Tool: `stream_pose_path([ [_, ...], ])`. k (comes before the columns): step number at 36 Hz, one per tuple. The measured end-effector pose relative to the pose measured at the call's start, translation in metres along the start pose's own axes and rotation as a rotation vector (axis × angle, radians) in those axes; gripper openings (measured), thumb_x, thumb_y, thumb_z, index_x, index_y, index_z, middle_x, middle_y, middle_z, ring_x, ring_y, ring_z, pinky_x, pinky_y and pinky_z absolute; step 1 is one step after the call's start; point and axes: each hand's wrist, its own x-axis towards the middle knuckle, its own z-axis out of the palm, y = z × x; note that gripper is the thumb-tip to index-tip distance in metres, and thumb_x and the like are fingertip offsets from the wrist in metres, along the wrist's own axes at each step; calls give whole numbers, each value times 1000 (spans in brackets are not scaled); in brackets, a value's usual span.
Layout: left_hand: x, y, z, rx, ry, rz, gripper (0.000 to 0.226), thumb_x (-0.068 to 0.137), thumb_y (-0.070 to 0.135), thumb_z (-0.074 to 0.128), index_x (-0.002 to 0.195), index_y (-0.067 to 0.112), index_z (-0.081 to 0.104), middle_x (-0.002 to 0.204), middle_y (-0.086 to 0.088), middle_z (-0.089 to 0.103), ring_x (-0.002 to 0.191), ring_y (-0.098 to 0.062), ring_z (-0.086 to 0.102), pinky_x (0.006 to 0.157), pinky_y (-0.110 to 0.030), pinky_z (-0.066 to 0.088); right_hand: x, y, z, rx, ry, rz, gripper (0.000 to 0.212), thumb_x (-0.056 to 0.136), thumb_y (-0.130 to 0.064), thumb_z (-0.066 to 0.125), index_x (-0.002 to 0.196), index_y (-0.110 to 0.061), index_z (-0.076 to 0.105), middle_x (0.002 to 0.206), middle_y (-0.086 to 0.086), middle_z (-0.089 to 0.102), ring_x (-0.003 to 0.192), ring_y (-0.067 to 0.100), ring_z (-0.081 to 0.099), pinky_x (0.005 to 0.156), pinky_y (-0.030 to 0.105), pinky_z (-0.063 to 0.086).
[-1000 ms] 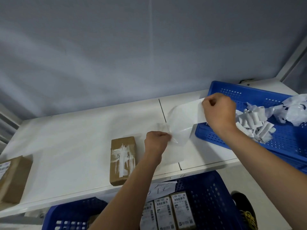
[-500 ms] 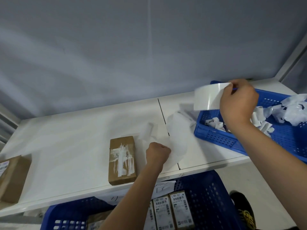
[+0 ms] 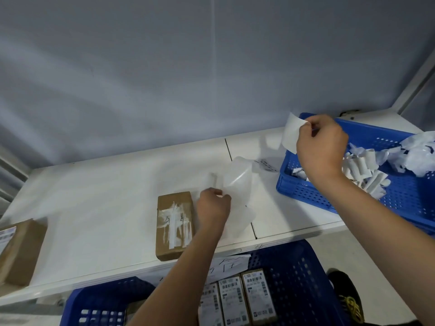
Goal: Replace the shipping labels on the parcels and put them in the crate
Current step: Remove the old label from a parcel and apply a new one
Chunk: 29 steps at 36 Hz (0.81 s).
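Note:
A small brown cardboard parcel (image 3: 174,225) lies on the white table (image 3: 98,203), its top marked with torn white label residue. Just right of it, my left hand (image 3: 213,208) pinches a translucent backing sheet (image 3: 237,191) that curls up off the table. My right hand (image 3: 321,147) is raised over the left end of the blue tray and pinches a white label (image 3: 290,134) by its top edge. Below the table's front edge stands a blue crate (image 3: 299,274) holding several labelled parcels (image 3: 256,296).
A blue perforated tray (image 3: 404,198) at the right holds several curled white paper scraps (image 3: 367,175). Another brown parcel (image 3: 20,250) sits at the table's left edge. A grey wall rises behind the table. A shoe (image 3: 348,295) shows at the lower right.
My right hand peeled the white label off the backing sheet and lifted it up and to the right. My left hand stayed on the sheet, which now curls free.

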Motion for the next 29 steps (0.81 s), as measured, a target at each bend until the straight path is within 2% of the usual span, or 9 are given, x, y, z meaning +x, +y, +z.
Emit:
stream_pose_path([
  [3,4,11,-12,46,112,53,26,93,14,64,119,11,68,93,-6,70,66,-15,59,63,-25,43,-3,-2,2,-1,-19,-7,23,95,-13,50,103,-4,69,93,13,71,87,30,63,79,40,49],
  [6,11,20,-24,-51,202,67,25,97,15,61,120,9,66,92,-5,66,61,-7,51,68,-26,42,-6,-4,4,15,-28,-9,22,94,-13,50,101,-4,69,90,12,71,85,29,64,78,40,50],
  [11,23,32,-48,-135,319,52,20,95,14,60,114,11,65,99,-6,69,88,-28,66,79,-33,52,-8,-5,8,34,-46,-19,21,95,-12,50,100,-4,68,88,11,71,81,27,63,74,34,48],
  [15,24,27,-62,-155,301,31,13,94,15,59,105,19,55,97,-8,70,84,-34,73,83,-46,60,-10,-5,11,21,-56,-23,21,94,-12,49,99,-3,68,88,10,70,80,27,62,71,31,45],
  [18,15,19,-65,-184,249,15,18,96,14,60,114,13,54,82,-3,65,71,-30,74,72,-36,60,-11,-6,13,14,-60,-31,21,94,-11,49,99,-3,68,89,11,70,79,25,60,69,27,39],
  [21,3,10,-65,-172,223,-9,21,98,15,59,117,13,53,93,-4,66,60,-21,72,46,-22,49,-12,-8,14,10,-59,-22,21,94,-11,50,98,-3,68,89,11,70,79,24,58,69,26,35],
  [22,1,7,-64,-161,208,-10,21,97,15,59,117,13,52,97,-6,67,57,-19,71,43,-22,49,-13,-9,14,9,-61,-18,21,94,-11,50,98,-2,68,90,11,71,80,24,58,69,25,34],
  [26,-2,0,-54,-95,121,8,26,95,8,61,119,8,49,101,-9,62,53,-19,64,62,-39,62,-15,-13,14,21,-77,-7,21,95,-11,50,101,-3,69,94,10,71,80,19,54,67,21,31],
  [29,-6,-4,-42,21,42,57,34,94,6,61,125,8,48,91,-7,61,58,-26,66,49,-29,55,-18,-14,14,24,-86,-9,21,95,-11,50,101,-3,68,94,10,71,79,18,55,66,22,32],
])
